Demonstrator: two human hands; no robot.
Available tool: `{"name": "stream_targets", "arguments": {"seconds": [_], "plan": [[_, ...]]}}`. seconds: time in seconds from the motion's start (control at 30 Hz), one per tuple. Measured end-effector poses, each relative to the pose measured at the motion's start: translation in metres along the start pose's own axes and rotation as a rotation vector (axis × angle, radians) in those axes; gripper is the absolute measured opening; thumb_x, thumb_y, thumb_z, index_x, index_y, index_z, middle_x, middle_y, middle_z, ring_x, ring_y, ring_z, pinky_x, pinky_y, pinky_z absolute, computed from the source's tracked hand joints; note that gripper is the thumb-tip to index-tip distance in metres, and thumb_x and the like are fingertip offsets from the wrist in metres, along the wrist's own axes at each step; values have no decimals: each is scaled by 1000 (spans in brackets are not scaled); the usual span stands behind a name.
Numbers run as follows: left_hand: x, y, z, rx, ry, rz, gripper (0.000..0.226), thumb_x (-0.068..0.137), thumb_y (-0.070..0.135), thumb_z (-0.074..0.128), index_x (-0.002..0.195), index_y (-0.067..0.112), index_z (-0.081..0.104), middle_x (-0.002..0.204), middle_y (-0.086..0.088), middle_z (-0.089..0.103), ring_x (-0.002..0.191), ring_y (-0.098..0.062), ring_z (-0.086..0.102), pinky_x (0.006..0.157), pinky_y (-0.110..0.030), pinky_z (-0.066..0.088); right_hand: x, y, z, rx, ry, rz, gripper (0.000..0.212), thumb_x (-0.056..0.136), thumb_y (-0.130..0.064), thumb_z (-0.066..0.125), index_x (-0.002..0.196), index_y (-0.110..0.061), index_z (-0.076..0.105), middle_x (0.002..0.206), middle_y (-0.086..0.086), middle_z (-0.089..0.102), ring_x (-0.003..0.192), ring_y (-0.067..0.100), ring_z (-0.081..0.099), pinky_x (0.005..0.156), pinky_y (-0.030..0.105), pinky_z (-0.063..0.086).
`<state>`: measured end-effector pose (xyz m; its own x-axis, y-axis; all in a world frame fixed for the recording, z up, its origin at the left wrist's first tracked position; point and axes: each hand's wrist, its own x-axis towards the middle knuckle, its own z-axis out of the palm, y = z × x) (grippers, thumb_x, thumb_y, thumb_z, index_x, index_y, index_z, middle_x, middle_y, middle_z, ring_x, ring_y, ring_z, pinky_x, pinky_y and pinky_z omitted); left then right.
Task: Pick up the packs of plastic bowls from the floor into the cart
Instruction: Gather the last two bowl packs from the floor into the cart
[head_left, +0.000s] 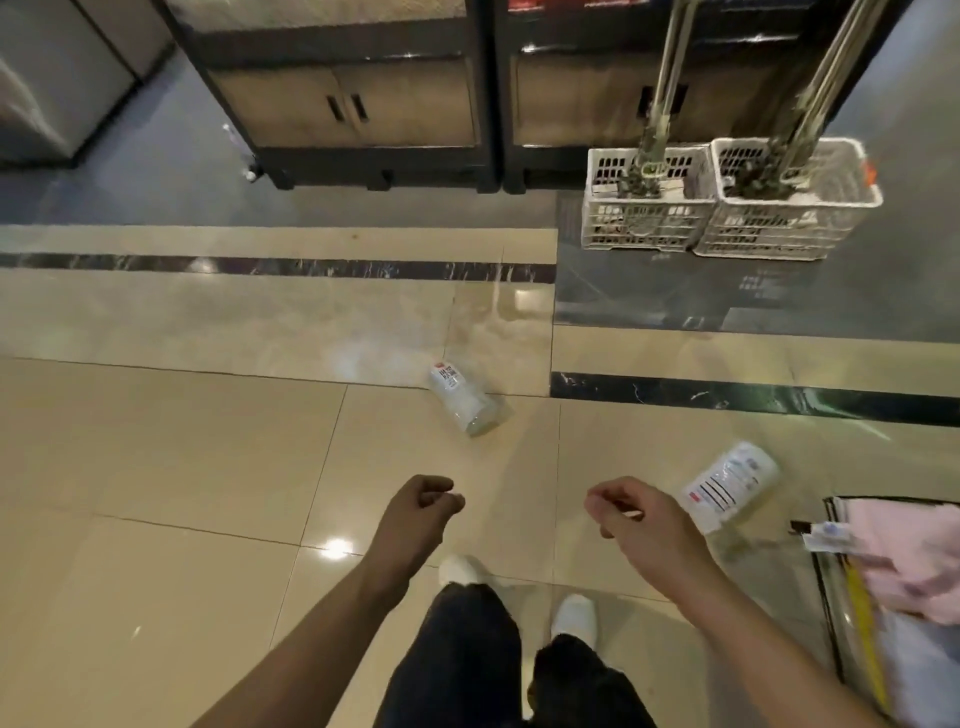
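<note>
Lying untouched are the far pack (465, 396) and near pack (727, 486).

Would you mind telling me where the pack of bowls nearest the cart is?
In the head view, the pack lies on the floor at right, between the right hand and the cart.

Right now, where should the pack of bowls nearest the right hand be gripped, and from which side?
Probably wrap the right hand around the middle of the nearer pack, coming from above. It lies on its side as a cylinder, labelled end toward the person, so a grasp across the width spans its round body.
</note>
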<state>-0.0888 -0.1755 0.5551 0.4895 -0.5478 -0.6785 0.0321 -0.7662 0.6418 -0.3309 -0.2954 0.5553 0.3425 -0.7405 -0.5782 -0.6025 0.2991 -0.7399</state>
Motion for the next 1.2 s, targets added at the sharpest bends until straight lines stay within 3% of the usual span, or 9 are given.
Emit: {"name": "stream_targets", "arguments": {"seconds": [0.1,0.23,0.37,0.53,0.63,0.77,0.87,1.0,1.2], "plan": [[63,25,5,18,-17,-50,32,98,25,67,129,19,63,121,-4,68,109,-22,66,93,-38,56,52,-8,-12,7,18,66,6,98,-36,69,102,-34,74,103,-14,74,99,11,70,70,20,46],[168,43,20,55,-23,-120,37,96,27,71,130,21,60,125,-5,67,113,-23,65,105,-46,53,133,-2,-17,52,88,173,3,97,-35,71,97,-35,74,99,-12,76,98,13,71,71,24,47],[320,30,65,111,41,-113,49,91,33,76,136,24,56,132,-6,62,113,-25,64,95,-41,53,267,38,11,82,161,214,9,96,-38,70,104,-33,73,107,-15,73,97,1,64,74,21,46],[545,-48,143,122,234,-133,80,87,39,81,153,17,43,150,-17,47,120,-34,58,87,-37,46,474,138,93,61,117,110,27,97,-44,69,121,-33,68,113,-16,68,94,-4,59,67,14,41],[656,-107,165,135,390,-224,112,75,52,89,162,25,24,161,-21,28,141,-43,43,109,-51,46,572,196,134,29,83,65,31,96,-47,69,124,-33,66,117,-13,65,94,4,62,67,20,43],[768,-174,161,-13,459,-244,147,59,58,97,165,31,-2,167,-18,24,150,-40,34,115,-56,40,650,272,165,10,69,62,36,94,-48,70,127,-35,65,120,-13,63,102,11,63,70,17,43],[810,-196,176,-116,456,-167,141,63,47,98,163,27,1,155,-13,46,138,-38,52,109,-55,49,680,314,173,40,76,70,34,93,-46,71,126,-37,65,121,-12,63,97,4,62,70,13,41],[817,-187,207,39,539,-100,131,68,51,92,163,36,4,154,-20,48,132,-46,54,106,-57,51,694,344,170,69,117,115,43,92,-46,73,132,-36,62,130,-7,62,105,14,63,79,25,45],[760,-140,297,268,208,213,135,60,50,95,164,34,10,152,-6,53,131,-32,58,107,-54,54,658,364,112,137,328,198,56,94,-46,70,145,-34,49,140,-1,50,114,16,55,88,28,42]]}}
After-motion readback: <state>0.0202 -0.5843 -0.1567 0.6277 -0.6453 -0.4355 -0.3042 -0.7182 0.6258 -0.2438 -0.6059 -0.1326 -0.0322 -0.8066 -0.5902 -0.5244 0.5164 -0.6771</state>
